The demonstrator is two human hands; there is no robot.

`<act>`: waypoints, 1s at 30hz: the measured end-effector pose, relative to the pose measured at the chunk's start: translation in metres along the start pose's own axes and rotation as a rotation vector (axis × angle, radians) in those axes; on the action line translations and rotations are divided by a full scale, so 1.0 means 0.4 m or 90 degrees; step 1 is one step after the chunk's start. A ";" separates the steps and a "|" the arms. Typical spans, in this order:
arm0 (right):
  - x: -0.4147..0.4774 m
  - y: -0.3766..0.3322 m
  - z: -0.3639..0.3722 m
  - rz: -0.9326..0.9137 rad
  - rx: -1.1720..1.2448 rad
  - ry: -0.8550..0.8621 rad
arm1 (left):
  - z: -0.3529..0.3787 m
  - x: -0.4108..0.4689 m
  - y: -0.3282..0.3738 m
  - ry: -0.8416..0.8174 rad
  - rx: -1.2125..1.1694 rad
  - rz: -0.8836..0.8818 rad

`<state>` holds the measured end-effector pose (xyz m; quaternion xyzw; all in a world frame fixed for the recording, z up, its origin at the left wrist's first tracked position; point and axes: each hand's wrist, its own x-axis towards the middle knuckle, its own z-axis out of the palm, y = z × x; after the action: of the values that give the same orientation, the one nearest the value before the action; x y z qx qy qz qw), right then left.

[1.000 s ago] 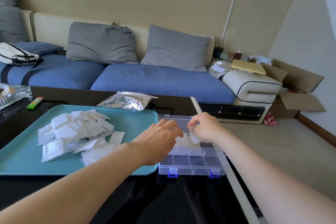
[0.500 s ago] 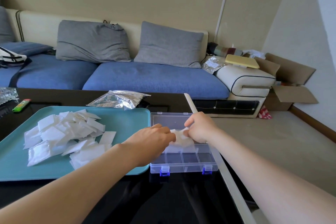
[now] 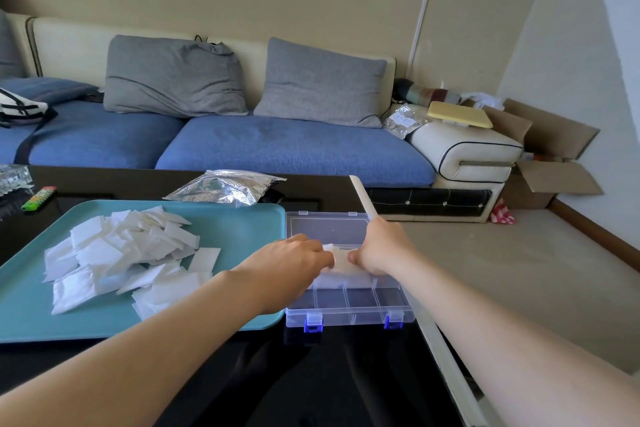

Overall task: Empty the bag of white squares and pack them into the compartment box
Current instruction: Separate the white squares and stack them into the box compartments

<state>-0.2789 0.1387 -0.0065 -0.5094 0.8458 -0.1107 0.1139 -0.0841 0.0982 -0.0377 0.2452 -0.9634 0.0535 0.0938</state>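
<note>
A clear compartment box [image 3: 349, 308] with blue latches lies open on the black table, its lid flat behind it. Over its back row my left hand [image 3: 287, 270] and my right hand [image 3: 377, 250] meet, both pinching a small bunch of white squares [image 3: 341, 262] down into a compartment. More white squares fill that back row under my fingers. A heap of loose white squares [image 3: 117, 260] lies on the teal tray [image 3: 242, 229] to the left. The crumpled silver bag [image 3: 225, 187] rests behind the tray.
The table's pale right edge [image 3: 436, 340] runs close beside the box. A green lighter [image 3: 36, 198] and a clear dish [image 3: 12, 177] sit at the far left. Behind the table stands a blue sofa [image 3: 277, 146]; cardboard boxes [image 3: 550, 163] are on the floor to the right.
Both hands have come lower and closer together over the box's back row, pressing the white squares in. The camera has shifted slightly right.
</note>
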 end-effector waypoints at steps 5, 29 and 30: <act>0.005 -0.001 -0.010 0.042 0.060 -0.018 | 0.000 0.001 0.001 -0.010 0.002 -0.003; -0.073 -0.062 -0.054 -0.168 -0.219 0.142 | -0.089 -0.015 -0.039 -0.019 -0.085 -0.147; -0.075 -0.073 -0.056 -0.183 -0.220 0.159 | -0.101 -0.017 -0.052 -0.019 -0.063 -0.178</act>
<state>-0.2477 0.1537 0.0260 -0.6188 0.7785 -0.0414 -0.0969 -0.0620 0.0890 0.0015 0.3730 -0.9226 -0.0114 0.0981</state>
